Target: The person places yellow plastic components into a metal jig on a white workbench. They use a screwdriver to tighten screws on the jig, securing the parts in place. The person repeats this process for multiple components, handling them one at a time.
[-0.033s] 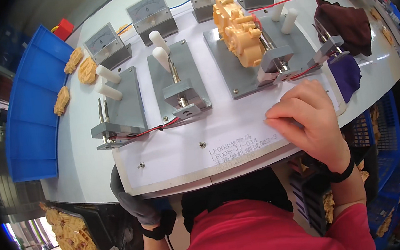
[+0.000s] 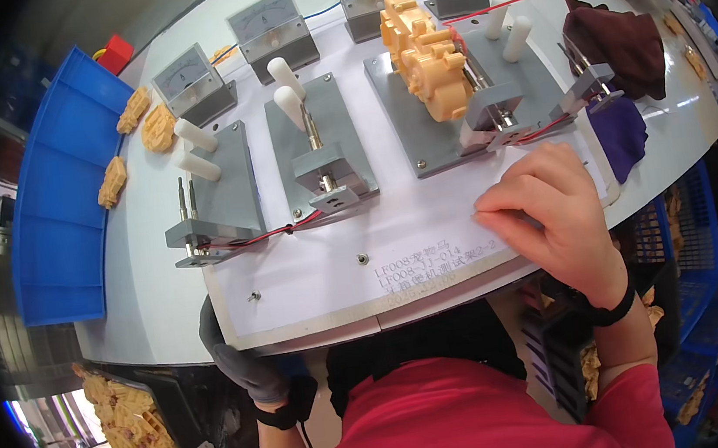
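Well, grey fixtures (image 2: 340, 125) crowd the white table (image 2: 89, 278). The right hand (image 2: 550, 213) curls loosely over a board (image 2: 313, 281), grip unclear; I can't tell for the left hand (image 2: 247, 363).

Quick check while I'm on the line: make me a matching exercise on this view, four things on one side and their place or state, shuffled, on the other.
Things:
1. left hand
2. yellow plastic part
3. purple cloth
4. right hand

Places and states:
A. bare, fingers curled
B. on the right side of the white table, next to the brown cloth
C. gloved in grey, by the table's front edge
D. over a grey plate

Right pairs: 1-C, 2-D, 3-B, 4-A
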Motion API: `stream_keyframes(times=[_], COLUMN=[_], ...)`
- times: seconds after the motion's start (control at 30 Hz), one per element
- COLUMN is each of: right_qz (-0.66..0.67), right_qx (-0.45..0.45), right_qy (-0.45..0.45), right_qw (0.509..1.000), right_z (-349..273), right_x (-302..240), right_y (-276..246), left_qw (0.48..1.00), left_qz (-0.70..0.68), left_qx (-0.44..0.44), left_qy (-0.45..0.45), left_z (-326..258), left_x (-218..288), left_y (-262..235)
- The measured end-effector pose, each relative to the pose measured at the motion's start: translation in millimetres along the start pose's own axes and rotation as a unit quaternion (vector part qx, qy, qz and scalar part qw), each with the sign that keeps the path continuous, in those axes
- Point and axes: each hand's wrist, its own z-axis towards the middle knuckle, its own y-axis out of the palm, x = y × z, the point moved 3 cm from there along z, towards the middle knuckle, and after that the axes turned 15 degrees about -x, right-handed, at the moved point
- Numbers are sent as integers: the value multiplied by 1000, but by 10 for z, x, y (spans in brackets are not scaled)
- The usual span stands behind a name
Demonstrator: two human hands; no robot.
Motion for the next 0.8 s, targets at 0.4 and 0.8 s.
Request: stream_keyframes(times=[0.4,0.8], right_qz=[257,229], right_qx=[136,176], right_qy=[54,22], right_qw=[955,957], right_z=[-45,76], right_x=[7,-84], right_y=[-6,12], left_qw=[994,636], left_qz=[102,520], left_qx=[-15,-469], left_qy=[19,323], left_z=[219,1873], left_x=[556,2412], left_y=[-513,1373])
